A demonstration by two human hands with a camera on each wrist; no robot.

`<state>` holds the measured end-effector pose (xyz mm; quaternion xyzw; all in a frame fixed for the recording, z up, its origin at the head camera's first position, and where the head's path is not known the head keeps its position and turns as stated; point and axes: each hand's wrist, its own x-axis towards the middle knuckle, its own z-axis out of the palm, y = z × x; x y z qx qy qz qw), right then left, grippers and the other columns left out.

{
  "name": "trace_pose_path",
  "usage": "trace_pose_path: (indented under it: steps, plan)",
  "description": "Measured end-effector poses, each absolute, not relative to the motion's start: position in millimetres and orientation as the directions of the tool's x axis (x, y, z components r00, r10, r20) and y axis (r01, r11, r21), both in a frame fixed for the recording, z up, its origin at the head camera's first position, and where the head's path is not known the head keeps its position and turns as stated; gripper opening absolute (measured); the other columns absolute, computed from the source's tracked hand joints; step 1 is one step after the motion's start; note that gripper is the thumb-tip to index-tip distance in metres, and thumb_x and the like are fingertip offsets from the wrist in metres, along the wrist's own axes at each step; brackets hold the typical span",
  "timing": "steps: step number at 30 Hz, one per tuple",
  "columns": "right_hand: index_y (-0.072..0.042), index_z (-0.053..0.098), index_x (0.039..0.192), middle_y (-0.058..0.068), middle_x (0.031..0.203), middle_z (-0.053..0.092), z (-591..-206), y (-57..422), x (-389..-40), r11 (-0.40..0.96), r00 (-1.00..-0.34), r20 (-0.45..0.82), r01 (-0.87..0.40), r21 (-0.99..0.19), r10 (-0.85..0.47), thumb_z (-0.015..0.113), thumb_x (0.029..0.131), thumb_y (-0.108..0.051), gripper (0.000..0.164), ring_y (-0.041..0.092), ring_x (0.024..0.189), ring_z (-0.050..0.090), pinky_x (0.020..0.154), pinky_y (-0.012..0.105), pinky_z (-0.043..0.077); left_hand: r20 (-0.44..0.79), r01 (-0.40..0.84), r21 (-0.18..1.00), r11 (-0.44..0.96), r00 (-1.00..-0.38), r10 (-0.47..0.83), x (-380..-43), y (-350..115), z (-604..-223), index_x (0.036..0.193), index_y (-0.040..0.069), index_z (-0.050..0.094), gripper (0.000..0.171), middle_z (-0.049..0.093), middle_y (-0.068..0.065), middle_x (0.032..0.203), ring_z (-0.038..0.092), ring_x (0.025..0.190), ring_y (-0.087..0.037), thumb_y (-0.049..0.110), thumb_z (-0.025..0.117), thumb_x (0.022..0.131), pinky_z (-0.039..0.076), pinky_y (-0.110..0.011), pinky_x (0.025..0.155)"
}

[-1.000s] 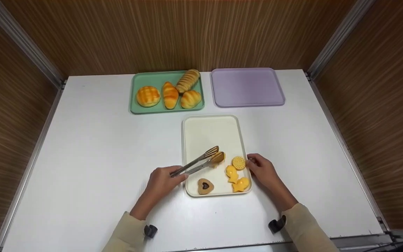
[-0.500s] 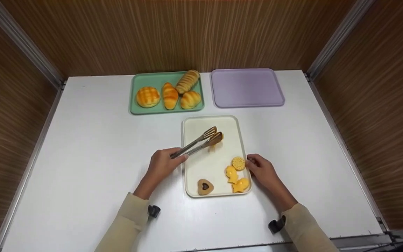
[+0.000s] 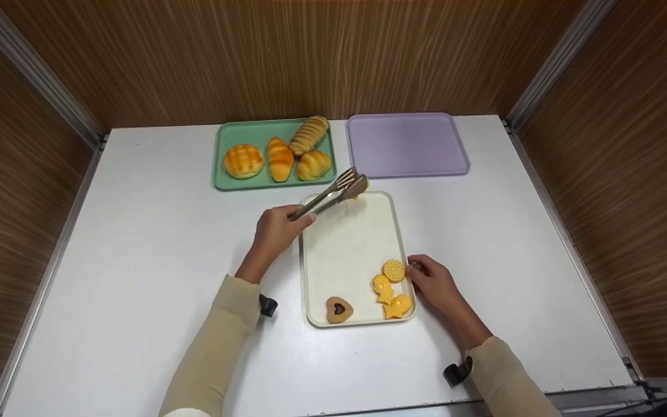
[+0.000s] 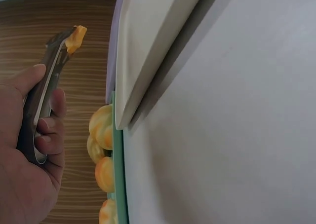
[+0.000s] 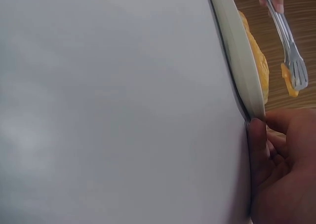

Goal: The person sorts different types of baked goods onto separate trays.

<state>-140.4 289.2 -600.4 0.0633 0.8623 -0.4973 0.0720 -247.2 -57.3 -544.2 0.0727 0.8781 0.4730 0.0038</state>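
My left hand (image 3: 275,234) grips metal tongs (image 3: 330,196) above the far end of the cream tray (image 3: 345,249). A small yellow-orange piece (image 4: 75,39) is caught between the tong tips, raised above the tray; the tongs cover most of it in the head view. My right hand (image 3: 435,284) pinches the tray's right rim, and the right wrist view shows fingertips (image 5: 257,128) at that rim. Near the right hand lie a round yellow biscuit (image 3: 394,270) and two yellow fish-shaped pieces (image 3: 383,288). A heart-shaped cookie (image 3: 339,310) with a dark centre sits at the near left corner.
Behind the cream tray, a green tray (image 3: 226,184) bears several breads, among them a round bun (image 3: 244,161) and a ridged loaf (image 3: 310,135). Beside it lies a purple tray (image 3: 407,145). Wood-grain panels (image 3: 287,58) enclose the white table (image 3: 154,231) at the back and sides.
My left hand has moved away from me over the cream tray, carrying the tongs and yellow piece from its near half to its far edge. The right hand stays at the rim.
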Motion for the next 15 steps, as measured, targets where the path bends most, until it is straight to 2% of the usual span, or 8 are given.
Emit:
trace_pose_path:
  steps: [5,11,15]
  plan:
    - [-0.003,0.065,0.126,0.011,0.100,0.065,-600.0,290.2,-141.4,0.497,-0.985,-0.165,0.165,-0.852,0.044,0.063,0.100,-0.018,0.030,0.015,0.084,0.058,0.073,0.023,0.048,0.059,0.119,0.826,0.551,-0.990,0.126,-274.7,-42.9,-543.5,0.093,0.017,0.078,0.026,0.063,0.004,0.070,0.051,0.065,-0.015,0.043,0.073,0.090,0.041,-0.030,0.059]
    - [-0.003,0.064,0.128,0.011,0.102,0.065,-599.1,291.2,-140.5,0.496,-0.982,-0.184,0.181,-0.849,0.043,0.062,0.101,-0.019,0.031,0.016,0.085,0.058,0.073,0.023,0.049,0.069,0.130,0.822,0.554,-0.989,0.130,-302.9,-19.0,-544.7,0.078,0.012,0.069,0.031,0.050,0.004,0.064,0.047,0.063,-0.014,0.040,0.074,0.091,0.038,-0.029,0.058]
    - [-0.004,0.064,0.126,0.010,0.100,0.064,-600.7,288.1,-140.1,0.469,-0.982,-0.187,0.182,-0.864,0.038,0.062,0.101,-0.019,0.030,0.016,0.081,0.059,0.069,0.023,0.050,0.049,0.111,0.817,0.566,-0.991,0.125,-320.0,-4.5,-546.7,0.079,0.012,0.070,0.029,0.051,0.004,0.065,0.047,0.062,-0.014,0.038,0.073,0.091,0.037,-0.030,0.058]
